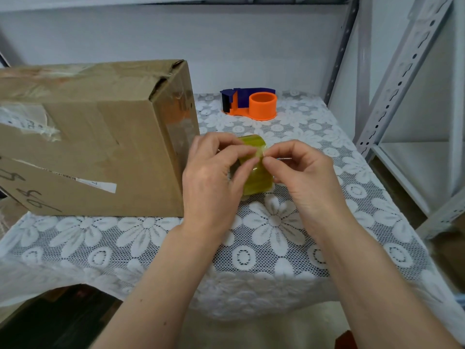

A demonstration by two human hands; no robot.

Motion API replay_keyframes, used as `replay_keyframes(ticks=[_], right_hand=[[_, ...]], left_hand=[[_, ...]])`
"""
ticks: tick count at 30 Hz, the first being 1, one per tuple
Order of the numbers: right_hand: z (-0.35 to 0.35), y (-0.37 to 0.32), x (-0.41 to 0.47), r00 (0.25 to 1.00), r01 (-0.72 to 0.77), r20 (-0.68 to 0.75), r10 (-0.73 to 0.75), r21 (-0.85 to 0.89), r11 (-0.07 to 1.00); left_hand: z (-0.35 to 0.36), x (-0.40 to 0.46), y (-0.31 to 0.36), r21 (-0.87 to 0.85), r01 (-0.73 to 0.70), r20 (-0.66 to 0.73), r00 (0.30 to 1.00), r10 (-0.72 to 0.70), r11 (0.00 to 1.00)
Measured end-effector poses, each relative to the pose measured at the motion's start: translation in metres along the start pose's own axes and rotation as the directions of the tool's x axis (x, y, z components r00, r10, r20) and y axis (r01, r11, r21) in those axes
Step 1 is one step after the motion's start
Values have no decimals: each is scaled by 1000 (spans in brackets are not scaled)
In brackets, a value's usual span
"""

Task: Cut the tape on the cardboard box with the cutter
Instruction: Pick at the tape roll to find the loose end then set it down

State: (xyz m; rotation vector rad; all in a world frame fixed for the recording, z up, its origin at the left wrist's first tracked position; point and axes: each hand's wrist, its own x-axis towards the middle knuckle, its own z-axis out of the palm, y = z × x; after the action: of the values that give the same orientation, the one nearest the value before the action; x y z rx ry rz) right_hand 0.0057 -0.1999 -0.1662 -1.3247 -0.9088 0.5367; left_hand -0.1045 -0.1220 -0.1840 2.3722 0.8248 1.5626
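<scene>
A worn brown cardboard box (95, 137) with old tape and torn labels stands on the left of the table. Just right of it, a yellowish roll of clear tape (256, 172) is held above the tablecloth. My left hand (214, 177) grips the roll from the left. My right hand (302, 175) pinches the tape's edge on top of the roll with thumb and forefinger. An orange and dark blue tape cutter (249, 103), its spool empty, sits at the back of the table, apart from both hands.
A white lace tablecloth (264, 248) with flower patterns covers the table. Grey metal shelving (392, 84) rises at the right. A white wall stands behind. Dark clutter lies below the table's front left edge.
</scene>
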Motion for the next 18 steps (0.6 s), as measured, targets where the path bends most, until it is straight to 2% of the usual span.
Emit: replay_keyframes(ticks=[6,11,14,18], right_hand=[[-1,-1,1,1000,-20,-8,20,-22,1000],[-1,0,1,1000,-27,-12,26,-49,998],[-1,-1,0,1000,-13,-12,13,-63,998],[3,1,-1,994,43,-89,-55,-137,990]], left_hand=[[1,-1,-2,54,2,-47,999,1,999],[1,-1,-3,26,-32,-61,998,33,999],[3,-1,-3,-4,-59,-52,997,58,998],[4,-2,-3,-15,-74,-51,996,73,997]])
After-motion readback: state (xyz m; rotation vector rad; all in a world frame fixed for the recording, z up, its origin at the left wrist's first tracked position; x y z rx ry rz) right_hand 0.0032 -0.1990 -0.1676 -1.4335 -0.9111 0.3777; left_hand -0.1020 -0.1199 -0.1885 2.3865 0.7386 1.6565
